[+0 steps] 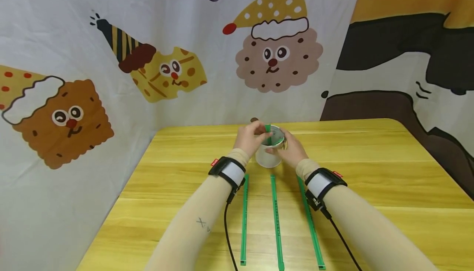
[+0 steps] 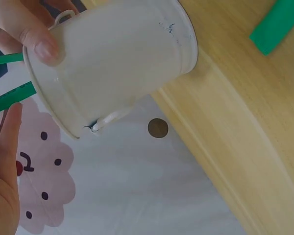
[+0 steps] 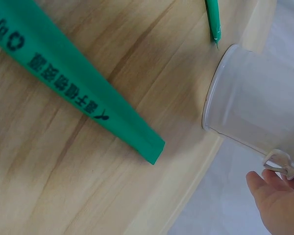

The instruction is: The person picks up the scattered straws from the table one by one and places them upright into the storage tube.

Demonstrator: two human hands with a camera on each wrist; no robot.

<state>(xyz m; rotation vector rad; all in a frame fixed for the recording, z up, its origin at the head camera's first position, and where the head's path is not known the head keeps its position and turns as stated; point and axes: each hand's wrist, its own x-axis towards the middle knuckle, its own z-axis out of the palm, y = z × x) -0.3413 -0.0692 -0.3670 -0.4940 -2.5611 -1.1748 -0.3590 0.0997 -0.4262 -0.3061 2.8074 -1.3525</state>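
- Steadying the can (image 1: 267, 158), the right grip (image 1: 292, 149) curls round its right side, thumb on the near wall and fingers by the lug (image 3: 282, 154); this probably keeps so light a vessel from tipping.
- The left grip (image 1: 249, 139) is drawn in to a narrow pinch on the held strip (image 1: 268, 128) at the can's mouth, likely because fingertips alone leave room beside the rim.
- The can stands near the far edge of the surface (image 1: 370, 172), roughly midway between its side edges, mouth up, seemingly so both grips can meet there.
- The left strip (image 1: 245, 221), middle strip (image 1: 275, 221) and right strip (image 1: 310, 223) lie apart, running from the can's side towards the near edge; that spacing should make each easy to take singly.
- The held strip is narrow and plain green; more green shows inside the can, though whether it is separate I cannot tell.
- The can is off-white, with dark specks near its base; dark print marks the loose strips.
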